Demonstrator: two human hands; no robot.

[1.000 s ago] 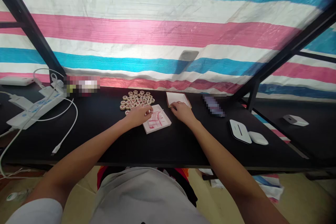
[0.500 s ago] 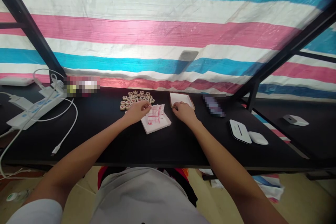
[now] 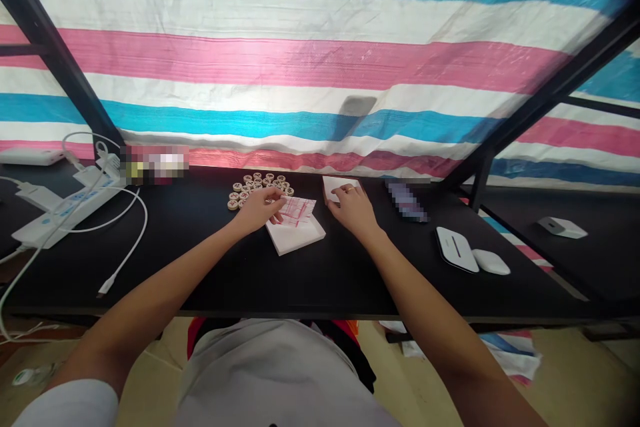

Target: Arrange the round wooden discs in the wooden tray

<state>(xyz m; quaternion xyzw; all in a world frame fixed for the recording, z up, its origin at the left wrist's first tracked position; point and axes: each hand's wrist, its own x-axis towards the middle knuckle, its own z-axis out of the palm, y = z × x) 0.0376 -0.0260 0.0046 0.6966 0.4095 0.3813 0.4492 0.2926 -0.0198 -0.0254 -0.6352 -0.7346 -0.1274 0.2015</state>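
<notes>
My left hand (image 3: 261, 207) pinches a folded sheet printed with red lines (image 3: 297, 209) and holds it lifted over a shallow white box (image 3: 296, 235) on the black table (image 3: 240, 267). Just behind that hand lies a cluster of several round wooden game pieces (image 3: 260, 188). My right hand (image 3: 354, 208) rests with curled fingers on a second white box part (image 3: 334, 187) to the right; whether it grips it I cannot tell.
A white power strip (image 3: 65, 208) with white cables (image 3: 127, 250) lies at the left. Two white devices (image 3: 456, 250) (image 3: 491, 261) sit at the right, another (image 3: 560, 227) on the neighbouring table. A striped tarp (image 3: 320, 67) hangs behind; black frame posts (image 3: 55, 47) stand at both sides.
My left hand has lifted the red-lined sheet out of the shallow box and carried it back. My right hand has slid the other box part away, toward the tarp.
</notes>
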